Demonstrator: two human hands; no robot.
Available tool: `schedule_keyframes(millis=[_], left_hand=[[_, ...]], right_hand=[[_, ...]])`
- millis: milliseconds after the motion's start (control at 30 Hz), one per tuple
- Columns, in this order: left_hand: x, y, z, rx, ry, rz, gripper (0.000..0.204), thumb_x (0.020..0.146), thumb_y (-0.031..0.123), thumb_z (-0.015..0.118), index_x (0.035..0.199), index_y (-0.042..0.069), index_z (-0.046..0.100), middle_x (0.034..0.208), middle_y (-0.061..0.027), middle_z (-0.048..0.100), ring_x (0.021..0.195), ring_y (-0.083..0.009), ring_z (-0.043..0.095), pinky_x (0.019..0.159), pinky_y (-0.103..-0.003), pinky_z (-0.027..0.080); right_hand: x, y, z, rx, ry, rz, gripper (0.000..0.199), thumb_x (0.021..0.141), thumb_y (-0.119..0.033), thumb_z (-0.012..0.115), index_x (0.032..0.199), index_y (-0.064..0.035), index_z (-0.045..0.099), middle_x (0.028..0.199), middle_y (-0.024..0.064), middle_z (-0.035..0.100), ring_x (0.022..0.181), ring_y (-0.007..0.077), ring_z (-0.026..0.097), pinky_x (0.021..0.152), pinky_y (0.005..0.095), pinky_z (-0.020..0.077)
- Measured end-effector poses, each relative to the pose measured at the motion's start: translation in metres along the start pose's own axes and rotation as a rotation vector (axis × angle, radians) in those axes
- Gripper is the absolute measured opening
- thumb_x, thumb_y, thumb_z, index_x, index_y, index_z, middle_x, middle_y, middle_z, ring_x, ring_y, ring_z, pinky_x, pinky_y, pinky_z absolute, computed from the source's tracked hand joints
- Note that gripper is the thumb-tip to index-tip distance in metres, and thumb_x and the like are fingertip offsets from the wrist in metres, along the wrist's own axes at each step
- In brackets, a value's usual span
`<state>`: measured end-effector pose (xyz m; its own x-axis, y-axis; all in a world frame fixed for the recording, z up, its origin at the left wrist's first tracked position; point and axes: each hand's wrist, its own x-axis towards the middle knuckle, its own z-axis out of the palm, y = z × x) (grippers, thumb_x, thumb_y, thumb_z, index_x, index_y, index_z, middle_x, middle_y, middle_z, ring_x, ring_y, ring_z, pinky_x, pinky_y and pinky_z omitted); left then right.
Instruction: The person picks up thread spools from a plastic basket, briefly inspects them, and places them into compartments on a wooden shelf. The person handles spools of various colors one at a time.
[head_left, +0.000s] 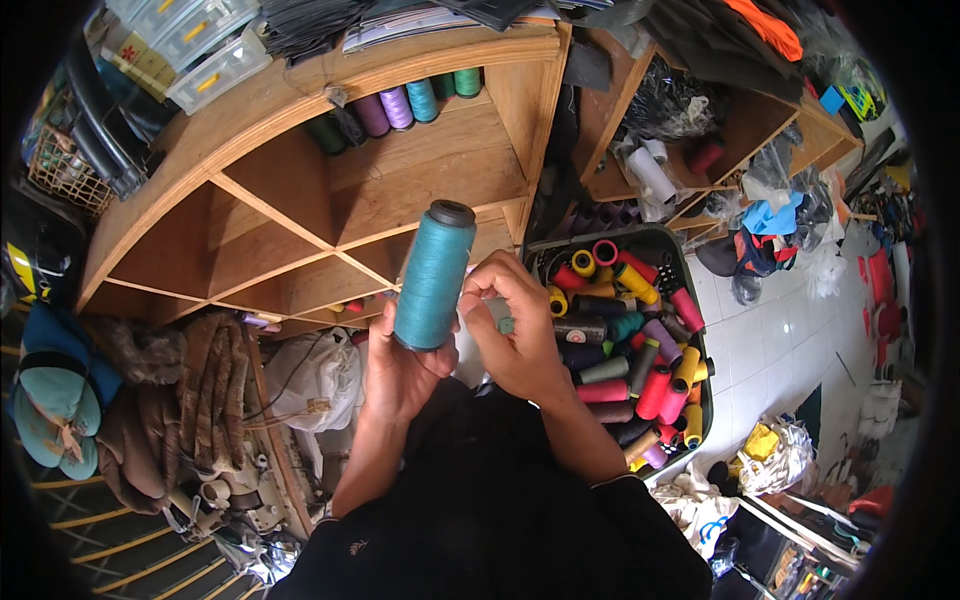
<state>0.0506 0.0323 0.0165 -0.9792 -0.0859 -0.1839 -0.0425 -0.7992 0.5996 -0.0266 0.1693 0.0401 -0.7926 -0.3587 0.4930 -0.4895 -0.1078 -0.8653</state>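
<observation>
A large cone of teal thread with a dark top stands nearly upright, tilted a little, in front of my body. My left hand is wrapped round its lower part, thumb on the left side. Close by the cone's right side is my right hand, its fingers curled and thumb and forefinger drawn together. Whatever these fingers pinch, perhaps a loose thread end, is too small to make out. Just right of that hand, a dark bin is heaped with thread spools in red, yellow, pink, green, black and purple.
A wooden shelf unit with compartments stands ahead, a row of purple, teal and green spools in its upper part. Clear plastic drawers sit on top at left. White floor tiles lie right of the bin; caps hang at left.
</observation>
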Motion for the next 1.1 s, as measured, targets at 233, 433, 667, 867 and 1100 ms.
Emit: schedule_keyframes(millis=[233,433,667,867,1100], left_hand=[[-0.004,0.000,0.001,-0.232,-0.081,-0.123,0.058,0.095,0.054,0.043,0.121,0.003,0.053,0.085,-0.0119,0.057,0.053,-0.0150,0.051,0.049,-0.025,0.044],[-0.004,-0.002,-0.004,-0.347,-0.114,-0.174,0.053,0.094,0.049,0.044,0.124,0.006,0.051,0.084,-0.0135,0.056,0.051,-0.0145,0.049,0.047,-0.024,0.042],[-0.004,-0.007,0.001,-0.174,-0.060,-0.138,0.054,0.093,0.055,0.045,0.121,0.010,0.052,0.083,-0.0118,0.059,0.053,-0.0154,0.052,0.049,-0.025,0.044],[-0.003,-0.007,0.001,-0.039,-0.018,-0.113,0.058,0.092,0.061,0.042,0.117,0.010,0.053,0.081,-0.0111,0.060,0.054,-0.0169,0.054,0.049,-0.026,0.046],[-0.004,-0.011,0.010,-0.085,-0.047,-0.123,0.054,0.097,0.053,0.038,0.116,0.005,0.052,0.081,-0.0120,0.058,0.052,-0.0148,0.050,0.047,-0.025,0.044]], right_hand=[[0.000,0.002,0.001,0.061,0.056,0.069,0.009,0.083,-0.004,0.064,0.081,0.0007,0.057,0.076,0.0085,0.056,0.071,0.0179,0.055,0.065,0.0301,0.0432],[0.003,0.001,-0.002,0.049,0.223,0.049,0.009,0.083,-0.005,0.070,0.085,0.0009,0.064,0.078,0.0076,0.060,0.071,0.0166,0.058,0.066,0.0290,0.0464],[0.014,-0.009,0.004,-0.099,0.288,-0.142,0.017,0.078,-0.001,0.073,0.094,-0.0023,0.069,0.082,0.0080,0.061,0.072,0.0180,0.057,0.065,0.0298,0.0477],[0.019,-0.015,-0.006,-0.260,0.182,-0.202,0.010,0.079,0.001,0.067,0.086,-0.0007,0.060,0.082,0.0099,0.054,0.076,0.0198,0.053,0.066,0.0312,0.0423],[0.010,-0.006,-0.020,-0.107,0.076,-0.111,0.007,0.082,-0.002,0.053,0.086,-0.0009,0.047,0.083,0.0137,0.047,0.077,0.0284,0.047,0.065,0.0373,0.0393]])
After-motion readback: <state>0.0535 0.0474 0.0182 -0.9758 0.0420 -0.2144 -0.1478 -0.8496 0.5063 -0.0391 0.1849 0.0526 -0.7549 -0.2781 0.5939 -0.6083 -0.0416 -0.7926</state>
